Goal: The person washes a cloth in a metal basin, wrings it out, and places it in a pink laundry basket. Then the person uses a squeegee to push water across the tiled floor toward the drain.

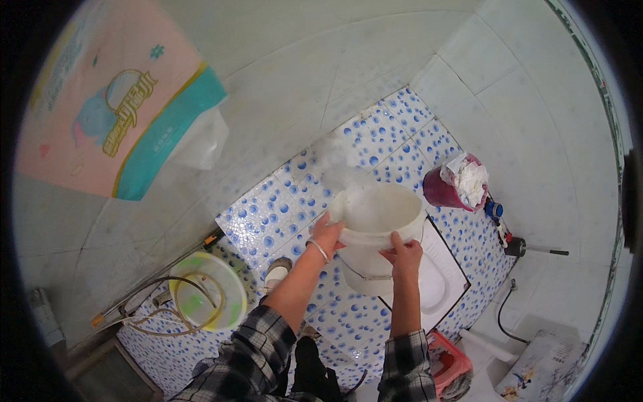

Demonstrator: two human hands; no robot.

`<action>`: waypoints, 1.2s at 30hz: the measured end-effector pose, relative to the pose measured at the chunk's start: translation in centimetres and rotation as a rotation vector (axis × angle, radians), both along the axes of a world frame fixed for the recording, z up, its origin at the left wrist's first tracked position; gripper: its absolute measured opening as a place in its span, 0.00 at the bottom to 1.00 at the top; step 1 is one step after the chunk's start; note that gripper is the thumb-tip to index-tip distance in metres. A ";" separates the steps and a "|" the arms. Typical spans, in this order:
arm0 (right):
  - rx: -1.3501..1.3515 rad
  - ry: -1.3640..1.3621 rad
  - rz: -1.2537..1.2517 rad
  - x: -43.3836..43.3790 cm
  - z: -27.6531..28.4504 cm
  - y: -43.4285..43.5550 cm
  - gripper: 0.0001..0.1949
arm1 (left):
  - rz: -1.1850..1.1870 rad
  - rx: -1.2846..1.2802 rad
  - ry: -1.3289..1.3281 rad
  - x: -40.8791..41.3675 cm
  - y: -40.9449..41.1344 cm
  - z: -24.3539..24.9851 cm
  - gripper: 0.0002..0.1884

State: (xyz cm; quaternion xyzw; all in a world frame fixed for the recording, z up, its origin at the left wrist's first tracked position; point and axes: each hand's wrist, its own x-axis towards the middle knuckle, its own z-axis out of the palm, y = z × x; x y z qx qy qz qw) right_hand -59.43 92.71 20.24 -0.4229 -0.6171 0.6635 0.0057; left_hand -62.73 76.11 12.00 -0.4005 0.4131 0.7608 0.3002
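A white plastic bucket is held in front of me, its mouth tilted away from my body. On its rim at the near left, my left hand grips with a bangle around the wrist. The near right part of the rim is pinched between the thumb and fingers of my right hand. A wire handle hangs down the bucket's near side. Pale haze drifts over the far left rim; whether it is steam or splashing water, I cannot tell. Partly behind the bucket lies a white squat toilet set in the floor.
Blue-dotted tiles cover the floor. A maroon bin holds crumpled tissue; a toilet brush stands near the right wall. To the left is a tub with a hose. A tissue pack hangs upper left; a pink-red plastic container sits lower right.
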 end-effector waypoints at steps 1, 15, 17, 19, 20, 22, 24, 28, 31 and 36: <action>0.005 0.011 -0.022 0.4 0.2 0.4 0.19 | -0.024 -0.011 0.044 0.0 0.6 0.0 0.28; -0.156 -0.072 -0.135 11.0 -2.3 3.3 0.16 | -0.209 -0.380 0.049 7.7 3.5 2.0 0.36; -0.187 -0.061 -0.092 12.6 -2.9 2.9 0.15 | -0.211 -0.485 0.035 9.4 3.0 1.5 0.37; -0.200 -0.056 -0.077 14.2 -3.5 3.1 0.15 | -0.292 -0.655 -0.006 11.0 3.5 2.4 0.38; -0.210 -0.056 -0.077 14.8 -3.8 3.2 0.15 | -0.278 -0.607 0.034 11.8 3.4 1.8 0.40; -0.252 -0.049 -0.057 16.2 -4.4 3.6 0.16 | -0.254 -0.502 0.120 13.4 2.7 0.0 0.42; -0.258 -0.058 -0.042 17.0 -4.6 3.5 0.16 | -0.282 -0.634 0.184 14.8 2.7 -1.8 0.42; -0.304 -0.085 -0.018 19.3 -6.8 4.8 0.18 | -0.263 -0.699 0.338 17.3 2.8 -6.6 0.44; -0.225 -0.077 0.008 20.6 -7.2 5.4 0.16 | -0.326 -0.723 0.308 18.0 4.1 -4.9 0.45; -0.360 -0.057 0.186 25.8 -11.5 5.7 0.17 | -1.054 -1.014 0.131 21.8 4.4 -9.6 0.39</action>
